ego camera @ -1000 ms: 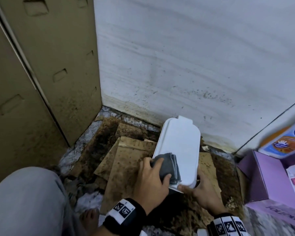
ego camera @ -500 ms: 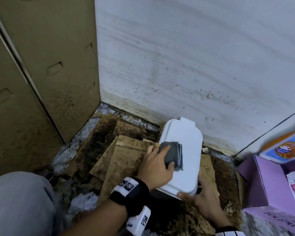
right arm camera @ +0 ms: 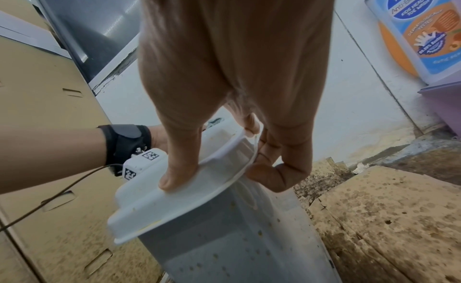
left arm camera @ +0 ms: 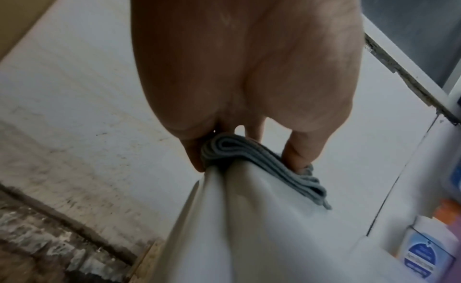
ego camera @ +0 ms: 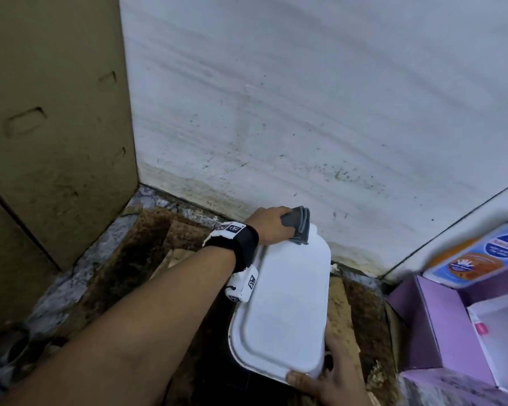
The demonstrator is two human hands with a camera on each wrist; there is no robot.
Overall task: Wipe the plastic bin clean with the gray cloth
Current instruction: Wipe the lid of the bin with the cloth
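Reaching across the lid, the left hand [ego camera: 269,225] now has the folded gray cloth [ego camera: 298,228] at the far end of the white plastic bin [ego camera: 285,312], close to the marble wall [ego camera: 305,112]; 1 second ago the cloth sat at the near end, 0.5 seconds ago at mid-lid. Judgement: 1 full lengthwise stroke over the top is about done; sides not yet wiped.

Left fingers [left arm camera: 301,151] and thumb pinch the cloth, pressed on the bin's far edge. Right hand [ego camera: 332,376] grips the near rim, thumb on top, fingers [right arm camera: 279,169] curled under the lip.

Bin stands on stained cardboard [ego camera: 109,276] on the floor, lid shut, contents hidden. Side wall shows yellowish specks in the right wrist view. Purple box [ego camera: 452,326] at right is open; an orange-and-blue bottle [ego camera: 478,256] lies across its top, other contents unclear.
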